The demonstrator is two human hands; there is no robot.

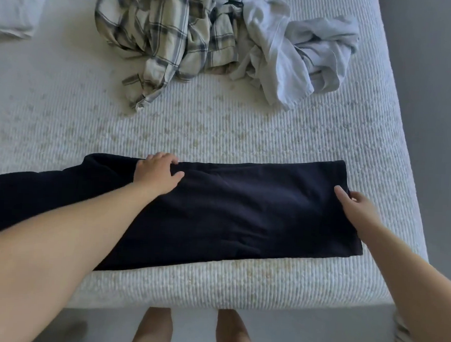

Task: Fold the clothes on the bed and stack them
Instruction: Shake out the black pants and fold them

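A dark navy garment [243, 211] lies flat as a long strip along the near edge of the bed [221, 133]. My left hand [157, 173] rests on its far edge left of the middle, fingers curled down into the cloth. My right hand [354, 205] is at the garment's right end, fingers straight and touching that edge. Farther back lie a crumpled plaid shirt [158, 40] and a crumpled pale blue shirt [287, 50], side by side.
A white pillow [14, 7] sits at the far left corner. The bed's right edge drops to a grey floor [434, 104]. My bare feet [190, 332] stand at the foot of the bed. A striped fabric edge [404, 340] shows at lower right.
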